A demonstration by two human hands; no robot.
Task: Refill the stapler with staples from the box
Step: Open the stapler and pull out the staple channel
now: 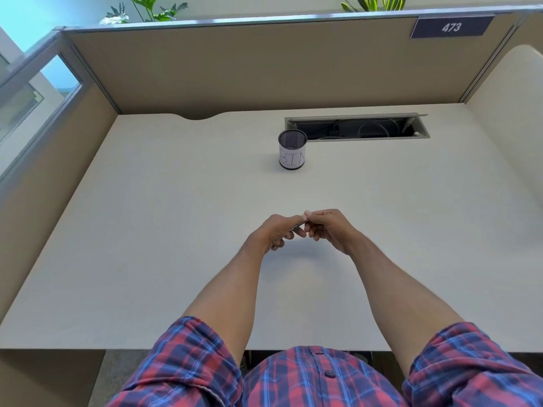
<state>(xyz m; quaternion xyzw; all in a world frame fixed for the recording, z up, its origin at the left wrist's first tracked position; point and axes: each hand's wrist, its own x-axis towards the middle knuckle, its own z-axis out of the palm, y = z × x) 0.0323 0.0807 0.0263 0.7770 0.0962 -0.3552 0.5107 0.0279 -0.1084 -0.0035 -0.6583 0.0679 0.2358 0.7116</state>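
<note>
Above the pale cream bench, the left hand and right hand meet, fingers pinched narrow on a thin silvery strip of staples. Beyond the fingers stands a black mesh cup labelled "BIN"; farther right, a dark plaque reads "473".

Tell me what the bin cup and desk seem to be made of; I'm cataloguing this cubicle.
The bin cup looks like black wire mesh: fine see-through weave near its rim, white paper label wrapped lower down. The desk looks like matte off-white laminate: smooth, even, no grain, though the core is hidden.
</note>
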